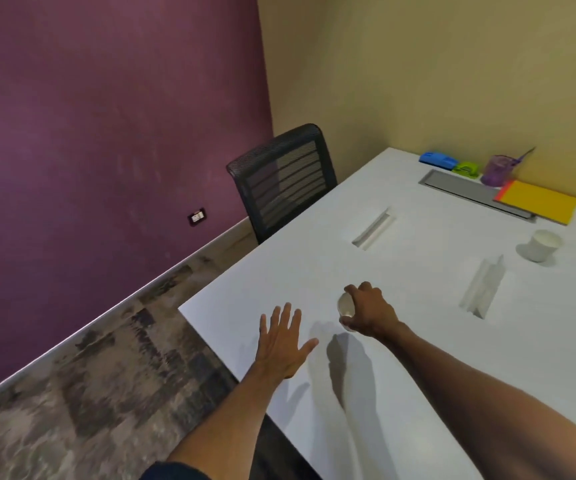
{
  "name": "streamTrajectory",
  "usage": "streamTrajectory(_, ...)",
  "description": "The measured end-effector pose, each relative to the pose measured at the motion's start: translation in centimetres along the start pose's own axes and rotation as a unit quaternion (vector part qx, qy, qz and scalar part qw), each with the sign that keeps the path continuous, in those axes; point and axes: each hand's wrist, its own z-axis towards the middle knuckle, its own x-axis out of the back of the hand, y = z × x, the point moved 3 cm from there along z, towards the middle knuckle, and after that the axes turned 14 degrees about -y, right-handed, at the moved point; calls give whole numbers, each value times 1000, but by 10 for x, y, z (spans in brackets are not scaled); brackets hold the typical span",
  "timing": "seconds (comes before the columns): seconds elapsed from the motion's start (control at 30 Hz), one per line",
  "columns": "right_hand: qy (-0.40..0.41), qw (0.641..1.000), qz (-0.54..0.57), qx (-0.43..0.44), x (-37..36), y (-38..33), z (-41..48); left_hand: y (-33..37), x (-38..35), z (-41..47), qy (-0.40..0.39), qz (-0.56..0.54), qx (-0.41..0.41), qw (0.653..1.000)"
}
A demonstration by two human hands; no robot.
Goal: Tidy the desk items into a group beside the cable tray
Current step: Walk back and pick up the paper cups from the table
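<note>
The right hand is at the near left of the white counter, its fingers curled around a small white paper cup. The cup is tipped so its mouth faces left, a grip from above that suits lifting it away. The left hand lies just left of it at the counter's near edge, fingers straight and spread, holding nothing; it seems placed for steadying rather than for grasping. Whether its palm touches the surface cannot be told. Most of the group already sits at the far right: a blue stapler, a green hole punch and a purple mesh pen holder line the far side of the grey recessed cable tray. A yellow folder overlaps the tray's right end. A second white paper cup stands upright nearer than the folder, apart from that cluster. The held cup is well apart from the tray, so carrying it there looks like the step in hand.
</note>
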Motion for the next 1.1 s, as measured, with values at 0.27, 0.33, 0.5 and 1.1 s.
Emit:
streamTrajectory(0.27,34,994,60,-86,14,19,74,-20,-1,98,-18,25,-76,997)
streamTrajectory(0.33,45,991,72,-105,19,23,94,-26,-3,122,-28,42,-88,995)
streamTrajectory(0.5,60,986,70,-141,28,35,132,-36,-15,168,-40,57,-133,989)
streamTrajectory(1.1,50,978,86,-186,23,44,180,-35,-46,200,6,66,-149,987)
